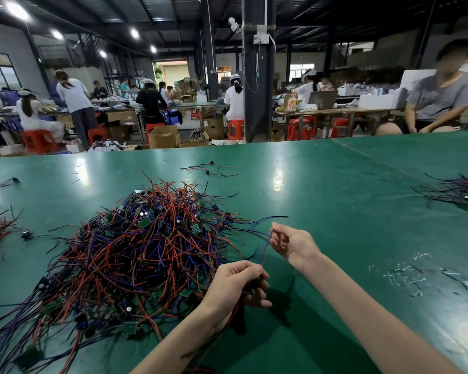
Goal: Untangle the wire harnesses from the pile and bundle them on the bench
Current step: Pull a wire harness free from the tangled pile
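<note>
Blue wire [265,248] runs taut and slantwise between both hands — right hand [292,242] pinching its far end, left hand [239,283] closed on the near end — with the pile [135,247] just left on the green worktop [349,211], nearer the left.

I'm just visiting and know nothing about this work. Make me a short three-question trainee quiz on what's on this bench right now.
1. True or false: the big wire pile lies to the left of both hands.
2. What spans between the left hand and the right hand?
A. a red cable tie
B. a blue wire
C. a cardboard strip
3. Fill in: the bench has a ____ surface.

Key:
1. True.
2. B. The blue wire runs taut from one grip to the other, each hand pinching it in its fingertips.
3. Green.
</note>
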Available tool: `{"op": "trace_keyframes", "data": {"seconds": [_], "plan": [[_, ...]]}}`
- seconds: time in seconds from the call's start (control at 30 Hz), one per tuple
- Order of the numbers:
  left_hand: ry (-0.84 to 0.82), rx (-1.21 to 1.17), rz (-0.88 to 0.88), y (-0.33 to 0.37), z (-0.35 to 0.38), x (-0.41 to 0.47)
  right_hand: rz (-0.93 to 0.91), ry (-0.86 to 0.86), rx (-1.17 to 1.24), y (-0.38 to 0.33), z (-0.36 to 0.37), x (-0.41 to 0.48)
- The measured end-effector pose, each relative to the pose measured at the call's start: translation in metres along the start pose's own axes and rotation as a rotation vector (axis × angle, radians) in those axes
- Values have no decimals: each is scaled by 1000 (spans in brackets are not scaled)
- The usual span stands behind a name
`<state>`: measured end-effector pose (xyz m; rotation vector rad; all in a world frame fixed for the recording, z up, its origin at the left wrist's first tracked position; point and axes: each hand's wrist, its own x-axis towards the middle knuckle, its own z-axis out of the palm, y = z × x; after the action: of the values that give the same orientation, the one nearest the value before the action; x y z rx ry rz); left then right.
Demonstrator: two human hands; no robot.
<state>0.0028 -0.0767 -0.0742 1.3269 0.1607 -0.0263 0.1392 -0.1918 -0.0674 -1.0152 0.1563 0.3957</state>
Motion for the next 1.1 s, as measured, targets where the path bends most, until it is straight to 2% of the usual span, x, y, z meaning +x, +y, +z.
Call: {"op": "trace_keyframes", "data": {"seconds": [0.07, 0.13, 0.2, 0.33, 0.37, 0.4, 0.43, 0.47, 0.63, 0.73, 0.83, 1.0, 1.1], "plan": [[-31, 11, -3, 0, -1, -1, 124, -8, 124, -1, 1, 0], [-58, 29, -13, 0, -1, -2, 73, -5, 81, 0, 1, 0], [-79, 43, -38, 1, -2, -3, -155, -7, -125, 3, -1, 0], [-114, 72, -77, 2, -2, -4, -906, -75, -867, 7, -12, -2], [-107, 80, -79, 2, -3, -4, -1040, -77, -994, 9, -13, -2], [-91, 88, -76, 2, -4, -4, -1095, -66, -1050, 10, -14, -2], [-71, 94, -70, 1, -4, -4, -1062, -50, -1030, 11, -14, -3], [-53, 99, -61, 1, -6, -4, -953, -33, -942, 10, -13, -3], [-37, 103, -26, 0, -6, -3, -204, -3, -282, -7, -8, -4], [-45, 116, -16, -2, -4, -2, 38, -14, -89, -10, -10, -4], [-40, 134, -8, -2, -6, -2, 22, -35, -114, -8, -10, -5], [-30, 170, 9, -1, -7, -5, -333, -30, -440, -3, -11, -7], [-27, 177, 12, 0, -6, -6, -346, -9, -444, -3, -12, -8]]}}
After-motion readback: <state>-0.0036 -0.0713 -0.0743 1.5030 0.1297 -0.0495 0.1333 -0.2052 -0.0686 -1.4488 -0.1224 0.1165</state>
